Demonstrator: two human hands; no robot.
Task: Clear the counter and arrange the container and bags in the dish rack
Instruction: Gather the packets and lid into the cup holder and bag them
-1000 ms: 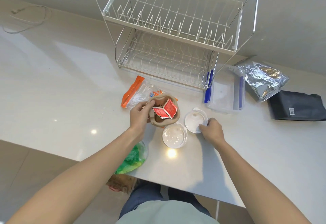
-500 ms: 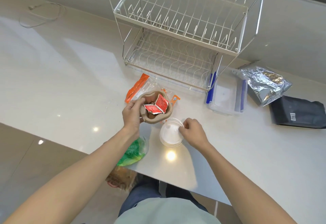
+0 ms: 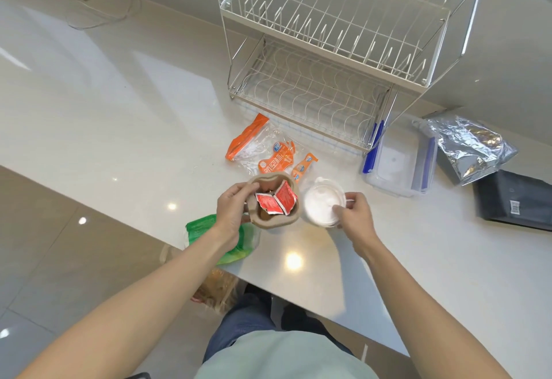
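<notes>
1. the left hand [image 3: 231, 214] grips the rim of a brown pulp cup holder [image 3: 273, 202], thumb hooked over its near-left edge and fingers curled round the outside.
2. two red sauce packets [image 3: 276, 201] stand tilted inside the cup holder.
3. the right hand [image 3: 354, 214] pinches the right edge of a round clear plastic cup with its lid [image 3: 324, 201], just beside the cup holder; whether the lid is fully seated cannot be told.
4. a clear bag with orange print [image 3: 263, 148] lies flat on the white counter [image 3: 119, 116], just behind the cup holder and in front of the dish rack [image 3: 331, 38].
5. the white wire dish rack stands at the back of the counter, with two tiers, both bare.
6. a clear rectangular container with blue clips [image 3: 398, 163] sits on the counter just right of the rack's lower tier.
7. a crumpled silver foil bag [image 3: 469, 145] lies right of the container, its lower corner overlapping a black bag [image 3: 516, 199] lying flat.
8. a green bag [image 3: 242, 239] sits at the counter's near edge, partly hidden under the left wrist.
9. a thin white cable [image 3: 101, 10] lies looped at the far left of the counter.
</notes>
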